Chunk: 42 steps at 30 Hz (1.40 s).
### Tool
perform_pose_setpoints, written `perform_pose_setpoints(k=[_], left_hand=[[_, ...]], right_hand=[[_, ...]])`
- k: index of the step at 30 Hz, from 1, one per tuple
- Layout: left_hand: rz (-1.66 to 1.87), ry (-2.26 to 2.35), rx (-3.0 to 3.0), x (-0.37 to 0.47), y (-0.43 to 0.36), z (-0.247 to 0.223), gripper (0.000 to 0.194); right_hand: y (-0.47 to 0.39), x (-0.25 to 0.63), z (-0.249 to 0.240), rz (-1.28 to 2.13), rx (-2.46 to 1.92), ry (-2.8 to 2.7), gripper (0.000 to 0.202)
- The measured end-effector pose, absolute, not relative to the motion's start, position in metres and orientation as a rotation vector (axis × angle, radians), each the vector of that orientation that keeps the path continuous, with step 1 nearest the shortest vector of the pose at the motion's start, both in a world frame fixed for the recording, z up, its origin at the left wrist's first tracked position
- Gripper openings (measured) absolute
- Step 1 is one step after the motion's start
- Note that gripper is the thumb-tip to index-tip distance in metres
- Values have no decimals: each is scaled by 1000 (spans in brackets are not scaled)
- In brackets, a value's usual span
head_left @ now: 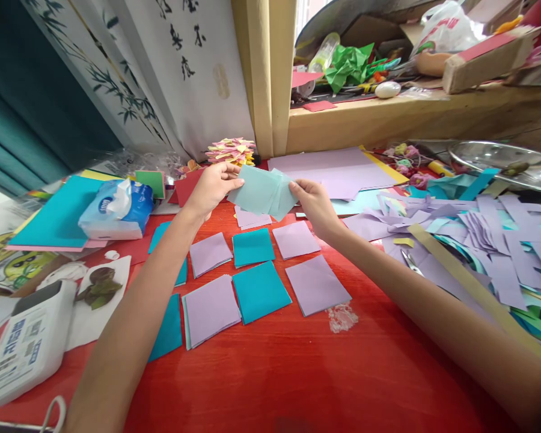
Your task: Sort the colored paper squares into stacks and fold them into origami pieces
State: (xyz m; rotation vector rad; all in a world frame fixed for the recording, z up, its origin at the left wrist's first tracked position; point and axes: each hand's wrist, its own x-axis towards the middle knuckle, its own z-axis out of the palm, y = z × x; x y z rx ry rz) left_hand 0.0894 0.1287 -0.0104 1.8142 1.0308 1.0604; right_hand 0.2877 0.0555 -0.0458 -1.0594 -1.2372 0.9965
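Observation:
Several pale blue-green paper squares are fanned out between my two hands above the far part of the table. My left hand is closed on their left edge, thumb in front. At the right edge my right hand pinches them between thumb and fingers. Below lie rows of small stacks of paper squares: teal ones such as the teal stack, and lilac ones such as the lilac stack. Another lilac stack lies just under the held squares, partly hidden. My left forearm covers part of the teal stacks at the left.
On the right lie a heap of lilac paper strips, scissors and a metal basin. A tissue pack rests on teal sheets at the left, near a white device. Large lilac sheets lie behind.

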Motion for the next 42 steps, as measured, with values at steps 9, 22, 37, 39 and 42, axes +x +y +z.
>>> perform_pose_setpoints(k=[9,22,37,39,42], left_hand=[[1042,1086,1866,97,122,-9,30],[905,868,1947,108,110,-9,18],[730,1128,2378,120,104,-36,34],[698,1099,2413,122,102,-36,32],[754,1123,2370,122,103,-32,25]], right_hand=[[54,286,-46,1115,-1032,-1262,24],[61,288,-48,891,-1079,-1483,11],[78,296,-86,808,-1216,-1519,27],[76,294,-86,785,-1244,-1556,27],[72,291,-82,763,-1231,-1551,30]])
